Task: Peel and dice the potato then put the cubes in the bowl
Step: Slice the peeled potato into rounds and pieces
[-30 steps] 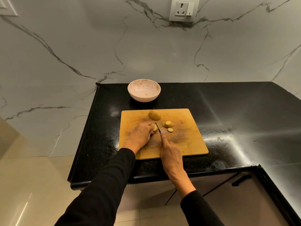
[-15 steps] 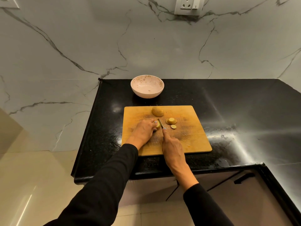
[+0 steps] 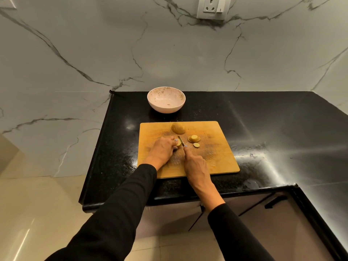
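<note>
A black shiny desk (image 3: 244,117) stands against a white marble wall (image 3: 94,53) with grey lines in it. On the desk lies a wooden cutting board (image 3: 212,155). The left hand (image 3: 162,150) lies on the board with its fingers curled over a small yellow piece of potato (image 3: 178,143), holding it down. The right hand (image 3: 194,164) grips a knife (image 3: 181,141), with one finger laid along the top. The blade stands just beside the held piece. A little to the right lie round potato slices (image 3: 194,138), some stacked and one apart. Near the far edge of the board sits a bigger potato chunk (image 3: 178,128), pale yellow and smooth. Behind the board stands a pinkish bowl (image 3: 166,99) with brown speckles. A wall socket (image 3: 211,7) is high on the wall. No writing can be read.
</note>
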